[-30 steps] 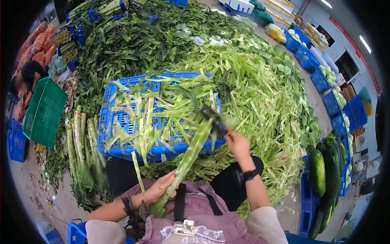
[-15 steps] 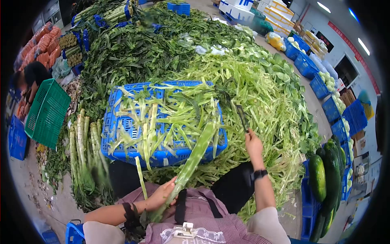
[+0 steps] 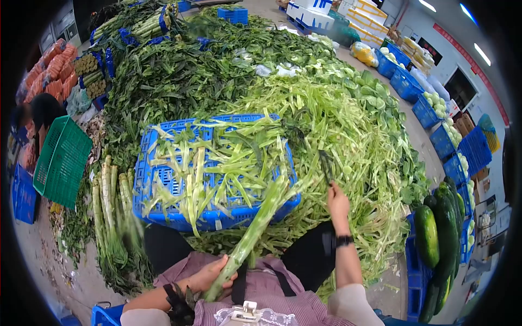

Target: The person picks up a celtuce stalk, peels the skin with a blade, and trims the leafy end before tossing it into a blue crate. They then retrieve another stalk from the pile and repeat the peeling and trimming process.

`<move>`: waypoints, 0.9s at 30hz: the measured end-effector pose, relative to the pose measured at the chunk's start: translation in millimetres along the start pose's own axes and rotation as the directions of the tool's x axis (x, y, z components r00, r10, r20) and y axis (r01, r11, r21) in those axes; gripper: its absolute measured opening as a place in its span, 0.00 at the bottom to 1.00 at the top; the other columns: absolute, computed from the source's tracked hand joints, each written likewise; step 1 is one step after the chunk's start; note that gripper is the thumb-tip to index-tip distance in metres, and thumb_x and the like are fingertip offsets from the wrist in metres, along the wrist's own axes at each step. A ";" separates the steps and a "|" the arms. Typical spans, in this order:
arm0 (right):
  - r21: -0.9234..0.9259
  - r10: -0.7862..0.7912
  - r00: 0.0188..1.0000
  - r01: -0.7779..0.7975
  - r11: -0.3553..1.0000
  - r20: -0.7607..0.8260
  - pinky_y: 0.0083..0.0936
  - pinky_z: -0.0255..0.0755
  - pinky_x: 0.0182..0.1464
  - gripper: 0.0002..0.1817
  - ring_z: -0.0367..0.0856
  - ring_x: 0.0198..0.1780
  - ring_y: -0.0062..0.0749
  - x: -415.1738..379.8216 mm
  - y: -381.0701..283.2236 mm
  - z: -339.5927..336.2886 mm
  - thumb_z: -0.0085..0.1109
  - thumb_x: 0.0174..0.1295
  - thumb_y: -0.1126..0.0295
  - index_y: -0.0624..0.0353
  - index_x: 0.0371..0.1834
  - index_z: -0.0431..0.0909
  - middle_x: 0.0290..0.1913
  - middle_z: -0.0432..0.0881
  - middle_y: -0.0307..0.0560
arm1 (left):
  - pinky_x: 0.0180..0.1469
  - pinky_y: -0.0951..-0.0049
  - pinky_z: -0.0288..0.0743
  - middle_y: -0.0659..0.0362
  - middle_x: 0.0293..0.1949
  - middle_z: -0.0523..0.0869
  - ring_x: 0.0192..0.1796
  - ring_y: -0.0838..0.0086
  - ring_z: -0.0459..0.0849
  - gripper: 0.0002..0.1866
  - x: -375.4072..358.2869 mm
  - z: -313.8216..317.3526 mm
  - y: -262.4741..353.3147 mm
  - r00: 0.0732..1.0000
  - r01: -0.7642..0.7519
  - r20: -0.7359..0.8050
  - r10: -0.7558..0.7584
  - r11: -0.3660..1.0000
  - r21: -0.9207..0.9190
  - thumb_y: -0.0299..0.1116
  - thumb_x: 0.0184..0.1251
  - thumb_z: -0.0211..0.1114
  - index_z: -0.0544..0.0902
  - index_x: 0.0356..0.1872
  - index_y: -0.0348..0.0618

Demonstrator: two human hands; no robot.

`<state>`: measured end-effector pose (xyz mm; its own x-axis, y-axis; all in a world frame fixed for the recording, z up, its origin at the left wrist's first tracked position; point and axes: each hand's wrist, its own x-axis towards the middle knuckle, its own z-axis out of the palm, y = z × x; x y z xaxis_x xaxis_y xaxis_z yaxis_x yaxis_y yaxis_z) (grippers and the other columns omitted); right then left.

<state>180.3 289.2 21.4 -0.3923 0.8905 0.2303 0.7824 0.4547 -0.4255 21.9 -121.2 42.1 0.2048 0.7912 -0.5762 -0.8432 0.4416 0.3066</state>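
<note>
My left hand (image 3: 209, 275) is wrapped round the lower end of a long, pale green celtuce stem (image 3: 253, 232). The stem slants up and away over the near edge of an upturned-looking blue plastic crate (image 3: 239, 215). A loose strip of peel (image 3: 299, 186) sticks out near the stem's far end. To the right, my right hand (image 3: 338, 206) grips the handle of a thin dark peeler (image 3: 326, 167), its blade end blurred against the peelings, apart from the stem. Several strips of peel (image 3: 198, 174) lie across the crate.
A large heap of peelings (image 3: 359, 163) spreads right of the crate, with dark leaves (image 3: 174, 76) behind. Unpeeled celtuce stems (image 3: 109, 201) stand at left. Beyond them, a person (image 3: 43, 111) bends by a green basket (image 3: 62, 160). Winter melons (image 3: 446, 228) lie at right.
The stem has tilted a little, and a strip of peel now sticks out at its far end. My left hand has come slightly nearer my body. My right hand has dropped slightly with the peeler.
</note>
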 end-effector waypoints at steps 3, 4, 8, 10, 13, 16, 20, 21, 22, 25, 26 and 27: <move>0.142 -0.391 0.920 0.384 0.912 0.021 0.38 0.77 0.34 0.20 0.83 0.34 0.46 -55.2 -50.7 -15.4 0.59 0.60 0.62 0.42 0.56 0.78 0.34 0.83 0.52 | 0.26 0.76 0.70 0.58 0.33 0.75 0.24 0.75 0.74 0.20 2.2 21.7 10.3 0.985 -0.119 -0.089 0.149 0.952 0.281 0.52 0.77 0.43 0.69 0.48 0.44; 0.089 -0.551 0.826 0.544 0.834 0.118 0.36 0.77 0.32 0.22 0.82 0.31 0.43 -69.4 -72.7 -27.6 0.61 0.57 0.64 0.41 0.57 0.78 0.30 0.80 0.48 | 0.27 0.77 0.71 0.60 0.35 0.75 0.25 0.76 0.75 0.20 8.2 10.9 7.9 0.987 -0.111 -0.080 0.137 0.957 0.267 0.49 0.77 0.46 0.69 0.55 0.44; -0.121 -0.487 0.850 0.515 0.849 0.199 0.38 0.75 0.27 0.20 0.81 0.27 0.45 -34.9 -81.4 -12.6 0.57 0.60 0.58 0.44 0.56 0.78 0.28 0.81 0.48 | 0.29 0.81 0.72 0.60 0.35 0.76 0.26 0.80 0.75 0.29 8.0 0.1 6.9 0.979 -0.140 -0.089 0.184 0.921 0.364 0.49 0.73 0.54 0.61 0.68 0.49; -0.172 -0.210 0.969 0.231 0.958 0.128 0.40 0.76 0.29 0.20 0.82 0.27 0.47 17.5 -21.2 7.9 0.54 0.62 0.56 0.46 0.56 0.78 0.28 0.82 0.52 | 0.29 0.81 0.72 0.59 0.35 0.76 0.27 0.79 0.75 0.31 9.2 -5.1 2.0 0.969 -0.175 -0.081 0.232 0.883 0.437 0.50 0.73 0.53 0.58 0.70 0.49; -0.077 -0.047 0.996 0.054 0.996 0.081 0.38 0.76 0.32 0.18 0.83 0.30 0.49 2.1 -29.3 -11.5 0.52 0.65 0.60 0.50 0.56 0.79 0.28 0.83 0.54 | 0.32 0.79 0.73 0.59 0.35 0.76 0.28 0.78 0.76 0.33 10.4 -1.8 6.8 0.955 -0.270 0.006 0.296 0.864 0.425 0.49 0.75 0.50 0.50 0.74 0.51; 0.145 -0.477 0.870 0.459 0.876 0.123 0.40 0.75 0.29 0.17 0.81 0.30 0.46 -76.9 -73.2 -20.0 0.56 0.61 0.61 0.45 0.54 0.78 0.29 0.81 0.50 | 0.33 0.77 0.72 0.58 0.35 0.75 0.30 0.76 0.74 0.32 12.0 1.5 7.6 0.979 -0.186 0.095 0.179 0.980 0.072 0.48 0.78 0.43 0.45 0.76 0.54; 0.297 -0.833 0.450 0.787 0.540 0.321 0.39 0.72 0.22 0.21 0.80 0.26 0.43 -141.2 -118.8 -35.4 0.58 0.56 0.63 0.42 0.55 0.76 0.24 0.77 0.46 | 0.31 0.78 0.70 0.57 0.33 0.74 0.29 0.76 0.72 0.29 22.8 -23.3 6.3 0.998 0.004 0.059 -0.009 0.997 0.081 0.49 0.79 0.39 0.49 0.75 0.55; 0.253 -0.817 0.457 0.794 0.553 0.352 0.38 0.72 0.22 0.21 0.80 0.26 0.43 -137.4 -121.4 -32.9 0.58 0.56 0.63 0.42 0.55 0.76 0.23 0.76 0.46 | 0.31 0.78 0.70 0.57 0.33 0.74 0.29 0.76 0.72 0.29 20.7 -26.2 2.4 0.998 0.010 0.056 -0.015 0.996 0.084 0.49 0.79 0.39 0.49 0.75 0.55; 0.104 -0.693 0.600 0.722 0.685 0.398 0.38 0.72 0.23 0.20 0.80 0.26 0.43 -113.8 -120.8 -28.4 0.57 0.57 0.62 0.43 0.54 0.77 0.24 0.77 0.46 | 0.30 0.79 0.69 0.57 0.32 0.74 0.28 0.77 0.72 0.28 13.8 -12.0 8.6 0.996 -0.087 0.025 0.084 0.989 0.123 0.49 0.79 0.39 0.50 0.75 0.54; -0.007 -0.367 0.930 0.367 0.930 -0.023 0.38 0.74 0.27 0.17 0.81 0.28 0.46 -33.9 -40.8 10.0 0.56 0.61 0.59 0.47 0.53 0.79 0.29 0.82 0.50 | 0.29 0.79 0.69 0.58 0.30 0.73 0.26 0.77 0.70 0.29 7.7 5.9 10.4 0.975 -0.219 0.029 0.218 0.950 0.222 0.50 0.79 0.38 0.49 0.75 0.54; -0.041 -0.152 0.988 0.153 0.987 0.030 0.37 0.75 0.29 0.17 0.82 0.30 0.47 -18.1 -18.1 1.6 0.55 0.62 0.59 0.48 0.53 0.80 0.31 0.83 0.51 | 0.29 0.79 0.69 0.58 0.30 0.73 0.25 0.77 0.69 0.29 7.1 7.0 7.8 0.974 -0.227 0.036 0.226 0.937 0.265 0.50 0.79 0.38 0.48 0.76 0.55; -0.081 0.072 0.995 -0.066 0.995 0.070 0.37 0.76 0.30 0.17 0.82 0.31 0.47 -5.5 -8.6 -4.0 0.55 0.63 0.58 0.49 0.53 0.80 0.33 0.84 0.52 | 0.29 0.79 0.69 0.58 0.31 0.73 0.25 0.77 0.69 0.30 7.5 6.5 7.8 0.971 -0.237 0.043 0.235 0.921 0.310 0.50 0.79 0.38 0.47 0.76 0.55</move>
<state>177.6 280.3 27.2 -0.3680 0.9195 0.1379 0.8431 0.3925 -0.3675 20.0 -109.0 45.1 0.0219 0.8904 -0.4547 -0.6706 0.3504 0.6538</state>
